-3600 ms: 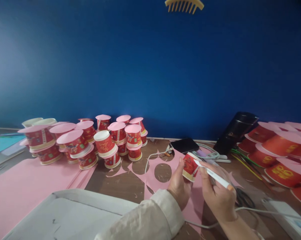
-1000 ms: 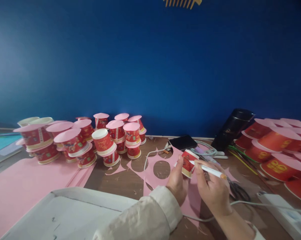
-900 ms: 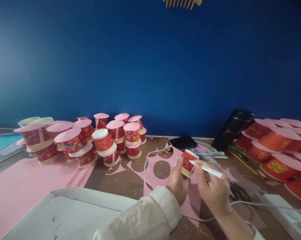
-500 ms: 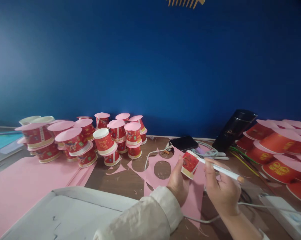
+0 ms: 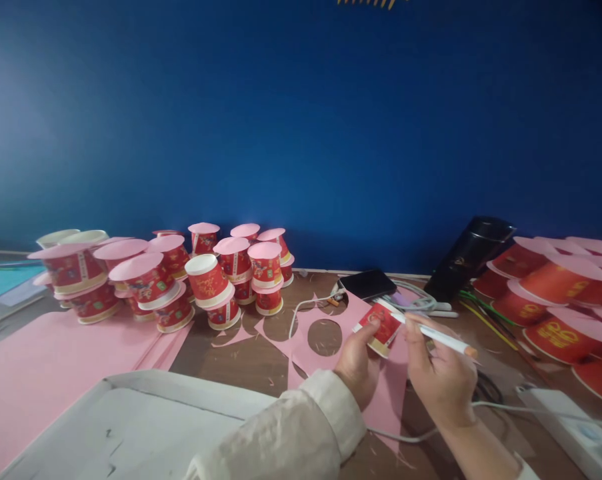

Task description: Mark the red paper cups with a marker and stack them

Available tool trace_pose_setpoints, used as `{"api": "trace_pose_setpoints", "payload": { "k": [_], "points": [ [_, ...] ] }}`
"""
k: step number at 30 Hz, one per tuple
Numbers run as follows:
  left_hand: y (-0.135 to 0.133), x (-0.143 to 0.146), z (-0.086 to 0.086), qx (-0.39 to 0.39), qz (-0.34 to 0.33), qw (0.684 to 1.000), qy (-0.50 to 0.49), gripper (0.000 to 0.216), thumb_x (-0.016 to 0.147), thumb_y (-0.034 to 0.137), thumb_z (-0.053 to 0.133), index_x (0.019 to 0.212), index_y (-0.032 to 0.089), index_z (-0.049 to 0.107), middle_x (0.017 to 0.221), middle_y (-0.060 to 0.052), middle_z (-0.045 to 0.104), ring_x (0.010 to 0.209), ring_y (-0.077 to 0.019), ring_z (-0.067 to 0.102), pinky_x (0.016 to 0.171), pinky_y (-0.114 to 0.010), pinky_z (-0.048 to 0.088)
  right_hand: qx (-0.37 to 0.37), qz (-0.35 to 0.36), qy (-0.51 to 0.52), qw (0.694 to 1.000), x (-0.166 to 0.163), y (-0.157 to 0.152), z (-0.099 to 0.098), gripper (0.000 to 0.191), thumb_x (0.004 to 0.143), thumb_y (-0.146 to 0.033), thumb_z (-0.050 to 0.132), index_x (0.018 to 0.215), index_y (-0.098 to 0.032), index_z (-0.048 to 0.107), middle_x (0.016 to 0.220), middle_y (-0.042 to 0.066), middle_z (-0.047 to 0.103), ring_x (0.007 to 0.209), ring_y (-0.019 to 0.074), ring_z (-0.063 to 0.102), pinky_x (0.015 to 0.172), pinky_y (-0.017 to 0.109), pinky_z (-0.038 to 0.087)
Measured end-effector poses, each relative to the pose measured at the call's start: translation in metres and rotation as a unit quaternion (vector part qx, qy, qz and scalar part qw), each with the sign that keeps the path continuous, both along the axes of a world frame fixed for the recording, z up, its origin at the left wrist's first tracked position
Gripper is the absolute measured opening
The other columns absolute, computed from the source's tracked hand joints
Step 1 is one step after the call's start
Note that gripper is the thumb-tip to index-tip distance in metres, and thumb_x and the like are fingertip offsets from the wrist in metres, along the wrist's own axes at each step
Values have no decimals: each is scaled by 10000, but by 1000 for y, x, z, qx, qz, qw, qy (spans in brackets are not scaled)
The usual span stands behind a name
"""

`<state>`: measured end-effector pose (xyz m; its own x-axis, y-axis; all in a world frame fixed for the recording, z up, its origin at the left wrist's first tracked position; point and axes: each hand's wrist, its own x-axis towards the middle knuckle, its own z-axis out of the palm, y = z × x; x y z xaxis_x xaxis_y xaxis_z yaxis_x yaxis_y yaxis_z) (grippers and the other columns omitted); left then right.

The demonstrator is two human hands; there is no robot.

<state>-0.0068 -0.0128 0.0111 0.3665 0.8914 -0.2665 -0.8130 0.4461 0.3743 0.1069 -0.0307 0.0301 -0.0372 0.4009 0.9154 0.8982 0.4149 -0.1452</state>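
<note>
My left hand (image 5: pixel 357 363) grips a small red paper cup (image 5: pixel 383 327), tilted on its side above a pink paper sheet with round cut-outs (image 5: pixel 311 347). My right hand (image 5: pixel 441 380) holds a white pen-like tool with an orange end (image 5: pixel 438 337), its tip touching the cup's rim. A cream sleeve covers my left forearm.
Several stacked red cups with pink paper lids (image 5: pixel 205 280) stand at the back left, larger red bowls with pink lids (image 5: pixel 555 287) at the right. A phone (image 5: pixel 367 284), black cylinder (image 5: pixel 468 257), white cables, a power strip (image 5: pixel 571 427), pink sheets (image 5: pixel 55 360) and a white tray (image 5: pixel 145 427) lie around.
The cup has tilted more onto its side in my left hand. The pen's tip stays at the rim while my right hand has shifted slightly right.
</note>
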Motion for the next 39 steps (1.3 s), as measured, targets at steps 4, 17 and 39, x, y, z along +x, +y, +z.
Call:
{"api": "trace_pose_setpoints", "payload": {
  "k": [4, 17, 39],
  "points": [
    [2, 3, -2, -4, 25, 1000, -11, 212, 727, 156, 745, 936, 123, 760, 1009, -116, 789, 1061, -268, 720, 1072, -362, 489, 5, 0, -6, 1000, 0, 0, 0, 145, 1016, -218, 572, 1064, -156, 694, 1000, 84, 745, 909, 204, 704, 900, 319, 520],
    [4, 1, -3, -27, 23, 999, -25, 243, 751, 169, 744, 992, 131, 751, 1092, -126, 780, 1113, -266, 702, 1041, -349, 513, 2, -25, -13, 1000, 2, -1, -1, 165, 1013, -270, 576, 1046, -164, 697, 951, 97, 744, 881, 227, 717, 853, 332, 545],
    [3, -2, 1, -24, 20, 998, -56, 263, 791, 168, 705, 1037, 96, 763, 1077, -130, 785, 1021, -244, 729, 984, -323, 542, 3, -34, -14, 999, 3, -1, -5, 164, 1010, -276, 587, 1040, -169, 707, 959, 89, 750, 883, 219, 717, 854, 323, 541]
  ]
}}
